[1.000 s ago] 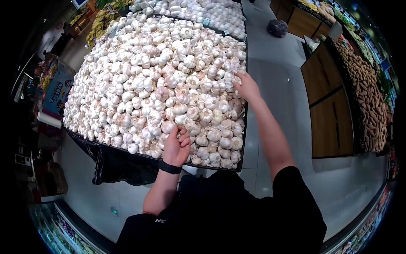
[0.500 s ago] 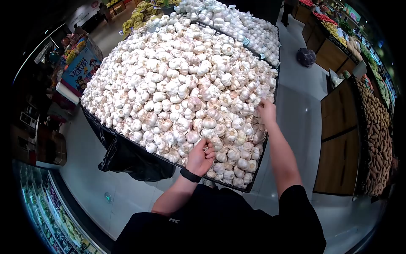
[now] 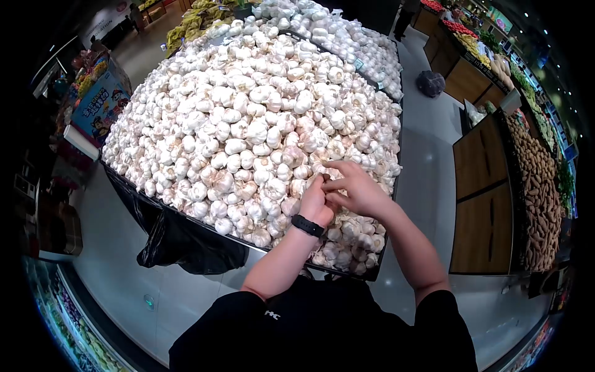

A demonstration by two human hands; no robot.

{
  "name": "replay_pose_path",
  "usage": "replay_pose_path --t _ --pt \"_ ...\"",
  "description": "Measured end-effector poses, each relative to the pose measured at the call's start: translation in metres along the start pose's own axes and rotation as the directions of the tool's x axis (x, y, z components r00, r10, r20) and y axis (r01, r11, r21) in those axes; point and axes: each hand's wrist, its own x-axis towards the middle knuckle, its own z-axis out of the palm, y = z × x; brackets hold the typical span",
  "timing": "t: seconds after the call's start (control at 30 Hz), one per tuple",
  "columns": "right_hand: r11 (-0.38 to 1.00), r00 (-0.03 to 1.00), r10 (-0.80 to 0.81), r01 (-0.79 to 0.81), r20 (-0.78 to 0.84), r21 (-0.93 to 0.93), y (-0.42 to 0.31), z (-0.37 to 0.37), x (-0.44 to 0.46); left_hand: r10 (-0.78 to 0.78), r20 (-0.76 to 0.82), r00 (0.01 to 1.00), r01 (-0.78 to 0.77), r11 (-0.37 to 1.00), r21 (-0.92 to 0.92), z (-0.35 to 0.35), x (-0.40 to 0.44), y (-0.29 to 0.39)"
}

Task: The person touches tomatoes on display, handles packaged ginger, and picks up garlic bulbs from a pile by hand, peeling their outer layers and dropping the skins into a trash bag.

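Observation:
A wide heap of loose garlic bulbs (image 3: 235,118) fills a black-edged display stand. Over its near right part my two hands meet. My left hand (image 3: 317,204), with a black band on the wrist, is closed, and what its fingers hold, if anything, is too small to name. My right hand (image 3: 356,189) reaches across from the right, its fingers apart and touching or nearly touching the left fingertips. No bulb shows in its grasp.
Netted garlic (image 3: 347,37) lies behind the heap. A black plastic bag (image 3: 186,245) hangs at the stand's near left edge. Wooden cabinets (image 3: 483,186) with potatoes and other produce stand on the right. A dark round bundle (image 3: 431,83) rests on the floor. A person stands far back.
My right hand has left the heap's right edge and come in to my left hand, its fingers spreading. My left hand has moved up a little. The camera view has shifted.

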Motion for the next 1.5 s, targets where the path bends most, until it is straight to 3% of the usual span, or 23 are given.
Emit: replay_pose_path --t 0.03,0.07,0.13,0.2,0.27,0.4,0.6,0.67,0.73,0.8,0.87,0.9,1.03,1.13,1.17,1.2,1.27,1.33,1.37,1.4,1.43,1.47,1.5 --pt "0.951 0.991 0.117 -0.13 0.063 0.282 0.011 -0.007 0.012 -0.015 0.102 0.995 0.028 0.992 -0.125 -0.017 0.003 0.007" --pt "0.807 0.965 0.207 -0.26 0.159 0.531 0.024 -0.012 0.025 -0.014 0.204 0.979 0.065 0.967 -0.246 -0.027 0.004 0.013" --pt "0.856 0.922 0.382 -0.379 0.063 0.351 0.078 -0.006 0.051 0.029 0.103 0.994 -0.004 0.972 -0.236 -0.013 -0.025 0.024" --pt "0.855 0.867 0.499 -0.489 -0.016 0.17 0.142 0.018 0.073 0.073 0.119 0.99 -0.046 0.975 -0.215 -0.024 -0.038 0.027" --pt "0.871 0.868 0.489 -0.492 -0.089 -0.014 0.196 0.045 0.092 0.114 0.089 0.99 -0.094 0.975 -0.201 -0.034 -0.052 0.026" --pt "0.891 0.894 0.446 -0.439 0.043 -0.113 0.251 0.089 0.134 0.226 0.011 0.974 -0.22 0.956 -0.196 -0.057 -0.072 0.019" --pt "0.878 0.868 0.474 -0.452 -0.152 0.157 0.262 0.102 0.134 0.259 -0.056 0.964 -0.265 0.937 -0.229 -0.063 -0.081 0.009" --pt "0.748 0.72 0.646 -0.533 -0.252 0.395 0.243 0.084 0.129 0.275 -0.072 0.959 -0.284 0.937 -0.204 -0.052 -0.073 0.008" --pt "0.749 0.734 0.635 -0.508 -0.241 0.425 0.222 0.069 0.125 0.278 -0.05 0.959 -0.282 0.942 -0.184 -0.039 -0.059 0.01" --pt "0.891 0.913 0.383 -0.327 -0.138 0.314 0.186 0.06 0.121 0.257 0.013 0.966 -0.25 0.948 -0.196 -0.019 -0.046 0.008" --pt "0.992 0.993 0.119 -0.118 -0.002 0.046 0.165 0.065 0.118 0.252 0.04 0.967 -0.245 0.961 -0.131 -0.004 -0.033 0.006" --pt "0.987 0.981 0.149 -0.141 0.124 -0.073 0.15 0.065 0.12 0.241 0.052 0.969 -0.232 0.963 -0.137 0.002 -0.03 0.005" --pt "0.96 0.968 0.084 -0.015 0.237 -0.281 0.147 0.095 0.131 0.23 0.076 0.97 -0.215 0.962 -0.167 0.007 -0.023 0.001" --pt "0.977 0.959 0.197 -0.174 0.206 -0.126 0.154 0.086 0.131 0.254 0.084 0.964 -0.237 0.956 -0.174 -0.001 -0.024 0.005" --pt "0.97 0.968 0.24 -0.237 0.072 -0.045 0.158 0.087 0.128 0.28 0.099 0.955 -0.259 0.948 -0.183 -0.002 -0.023 0.008" --pt "0.97 0.968 0.24 -0.238 0.072 -0.045 0.147 0.075 0.127 0.279 0.099 0.955 -0.258 0.949 -0.182 0.002 -0.023 0.012" --pt "0.853 0.922 0.385 -0.368 0.029 0.371 0.117 0.05 0.118 0.325 -0.046 0.945 -0.325 0.909 -0.26 0.012 -0.02 0.021" --pt "0.744 0.931 0.324 -0.36 0.167 0.563 0.073 0.037 0.105 0.404 0.022 0.914 -0.393 0.899 -0.191 0.004 -0.004 0.029" --pt "0.707 0.964 0.225 -0.262 0.142 0.657 0.058 0.044 0.093 0.438 0.015 0.899 -0.423 0.876 -0.233 0.016 -0.003 0.032" --pt "0.695 0.967 0.179 -0.254 0.181 0.672 0.037 0.037 0.085 0.46 0.014 0.888 -0.439 0.856 -0.272 0.029 -0.002 0.035" --pt "0.832 0.973 0.086 -0.188 0.213 0.521 0.023 0.032 0.079 0.422 0.015 0.907 -0.41 0.888 -0.211 0.023 0.004 0.041" --pt "0.956 0.99 -0.068 0.028 0.126 0.293 0.021 0.04 0.07 0.46 0.131 0.878 -0.43 0.879 -0.205 0.021 0.011 0.044" --pt "0.97 0.991 -0.102 0.08 0.086 0.231 0.019 0.048 0.064 0.406 0.104 0.908 -0.384 0.906 -0.18 0.027 0.01 0.045"
